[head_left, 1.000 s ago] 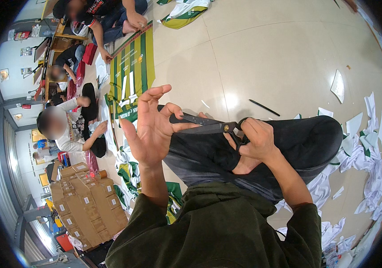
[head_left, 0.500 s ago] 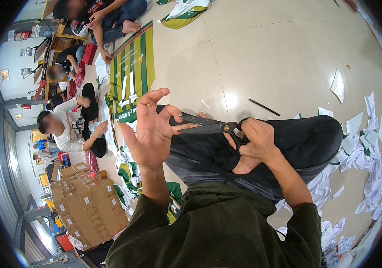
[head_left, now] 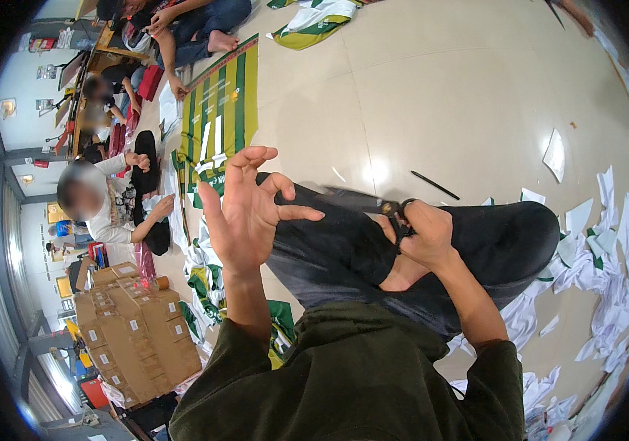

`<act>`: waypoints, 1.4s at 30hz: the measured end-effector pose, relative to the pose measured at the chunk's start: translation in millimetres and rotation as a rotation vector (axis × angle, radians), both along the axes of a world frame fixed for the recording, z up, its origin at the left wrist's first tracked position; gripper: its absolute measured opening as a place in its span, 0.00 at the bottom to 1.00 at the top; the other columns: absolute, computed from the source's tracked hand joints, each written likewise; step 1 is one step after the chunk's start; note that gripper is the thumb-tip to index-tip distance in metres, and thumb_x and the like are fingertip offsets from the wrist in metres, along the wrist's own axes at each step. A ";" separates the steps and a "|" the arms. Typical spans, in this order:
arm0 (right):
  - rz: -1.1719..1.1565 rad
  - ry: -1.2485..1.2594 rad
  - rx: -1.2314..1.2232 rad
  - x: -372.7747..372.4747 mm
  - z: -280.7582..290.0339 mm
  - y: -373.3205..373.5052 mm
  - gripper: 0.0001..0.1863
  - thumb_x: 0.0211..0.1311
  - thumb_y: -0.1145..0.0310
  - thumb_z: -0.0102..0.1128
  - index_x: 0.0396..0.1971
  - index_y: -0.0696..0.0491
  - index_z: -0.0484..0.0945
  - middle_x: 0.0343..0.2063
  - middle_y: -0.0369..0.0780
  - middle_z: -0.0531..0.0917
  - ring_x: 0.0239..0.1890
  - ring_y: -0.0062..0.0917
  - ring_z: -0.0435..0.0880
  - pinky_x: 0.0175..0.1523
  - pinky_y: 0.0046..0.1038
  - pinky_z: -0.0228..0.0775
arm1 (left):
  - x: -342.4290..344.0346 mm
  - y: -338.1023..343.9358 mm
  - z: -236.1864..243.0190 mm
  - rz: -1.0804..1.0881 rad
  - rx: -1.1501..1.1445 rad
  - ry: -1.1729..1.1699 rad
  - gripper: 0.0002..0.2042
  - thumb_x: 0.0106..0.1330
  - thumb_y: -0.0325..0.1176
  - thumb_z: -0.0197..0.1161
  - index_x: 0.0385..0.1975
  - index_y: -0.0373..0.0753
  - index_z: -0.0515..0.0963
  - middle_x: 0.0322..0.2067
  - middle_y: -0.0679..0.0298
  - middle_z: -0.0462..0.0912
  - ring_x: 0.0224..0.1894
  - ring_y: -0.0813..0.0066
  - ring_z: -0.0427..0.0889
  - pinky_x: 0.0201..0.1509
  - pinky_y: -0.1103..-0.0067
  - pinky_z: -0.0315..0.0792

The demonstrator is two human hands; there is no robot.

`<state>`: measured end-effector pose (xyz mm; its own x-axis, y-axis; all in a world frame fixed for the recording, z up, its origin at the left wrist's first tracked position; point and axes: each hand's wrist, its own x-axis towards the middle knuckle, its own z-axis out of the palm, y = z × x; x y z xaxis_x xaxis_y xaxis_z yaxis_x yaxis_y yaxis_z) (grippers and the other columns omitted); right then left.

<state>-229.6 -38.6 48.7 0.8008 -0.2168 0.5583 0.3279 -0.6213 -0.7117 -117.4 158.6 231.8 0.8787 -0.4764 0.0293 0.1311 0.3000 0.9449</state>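
Note:
My right hand [head_left: 428, 231] is wrapped round the handles of black scissors [head_left: 355, 201], held over my dark trousers [head_left: 329, 257]. The blades point left toward my other hand and are smeared by motion. My left hand [head_left: 245, 209] is raised palm up with its fingers apart and nothing in it; its fingertips are a short way left of the blade tips. Beyond that hand, a green striped printed cloth panel [head_left: 220, 110] lies flat on the floor.
A thin black stick [head_left: 435, 185] lies on the tiled floor [head_left: 432, 95]. White cloth scraps [head_left: 601, 272] are heaped at the right. Cardboard boxes [head_left: 134, 338] stand at the lower left. A co-worker in a white top [head_left: 112, 213] sits at the left; another's hand [head_left: 178, 88] touches the striped panel.
The scissor blades have come away from my left hand's fingers and look closer together. My left hand stays raised with its fingers spread. The view has shifted slightly.

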 end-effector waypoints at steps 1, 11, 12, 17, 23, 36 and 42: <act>-0.007 0.033 0.026 0.4 2.0 0.5 0.20 0.46 0.67 0.78 0.18 0.54 0.69 0.16 0.39 0.70 0.15 0.30 0.72 0.21 0.28 0.62 | -0.2 4.7 -3.7 0.014 0.007 -0.035 0.38 0.73 0.64 0.40 0.61 0.29 0.58 0.58 0.48 0.64 0.41 0.66 0.73 0.35 0.71 0.80; -0.131 0.158 0.144 -6.1 32.7 -2.8 0.20 0.45 0.62 0.79 0.22 0.54 0.72 0.18 0.40 0.74 0.18 0.30 0.76 0.26 0.27 0.68 | -44.1 -17.1 -33.6 0.197 -0.348 -0.139 0.31 0.56 0.12 0.63 0.59 0.39 0.61 0.56 0.58 0.61 0.36 0.79 0.68 0.34 0.82 0.72; -0.124 0.175 0.130 -7.4 36.8 -1.0 0.20 0.44 0.62 0.79 0.22 0.54 0.72 0.19 0.40 0.75 0.19 0.30 0.77 0.26 0.27 0.69 | -44.5 -16.8 -36.2 0.196 -0.367 -0.143 0.32 0.55 0.11 0.63 0.59 0.39 0.62 0.55 0.58 0.61 0.36 0.79 0.68 0.34 0.83 0.71; -0.037 0.186 0.117 -16.7 69.9 16.9 0.21 0.39 0.64 0.82 0.26 0.55 0.76 0.21 0.39 0.76 0.20 0.28 0.77 0.27 0.25 0.70 | -40.4 -7.9 -40.7 0.167 -0.406 -0.161 0.32 0.55 0.07 0.61 0.58 0.39 0.62 0.56 0.60 0.61 0.36 0.79 0.66 0.35 0.82 0.70; -0.003 0.114 -0.073 -12.3 80.3 32.8 0.24 0.34 0.64 0.84 0.24 0.55 0.74 0.20 0.40 0.75 0.19 0.32 0.75 0.24 0.27 0.67 | -37.1 -0.3 -47.6 0.205 -0.498 -0.099 0.30 0.54 0.06 0.61 0.56 0.38 0.63 0.57 0.60 0.60 0.41 0.78 0.68 0.41 0.77 0.75; 0.040 0.143 -0.261 9.2 96.2 57.4 0.23 0.40 0.61 0.80 0.20 0.55 0.70 0.17 0.39 0.70 0.16 0.33 0.70 0.21 0.29 0.62 | -34.5 33.2 -65.6 0.245 -0.532 -0.119 0.27 0.54 0.07 0.62 0.52 0.37 0.66 0.58 0.60 0.60 0.45 0.77 0.71 0.53 0.68 0.81; 0.035 0.134 -0.260 12.6 102.4 65.7 0.23 0.42 0.61 0.80 0.20 0.55 0.70 0.17 0.39 0.70 0.15 0.32 0.70 0.21 0.29 0.62 | -36.7 35.1 -63.3 0.275 -0.551 -0.106 0.25 0.55 0.08 0.62 0.50 0.36 0.65 0.57 0.59 0.59 0.47 0.77 0.71 0.55 0.67 0.82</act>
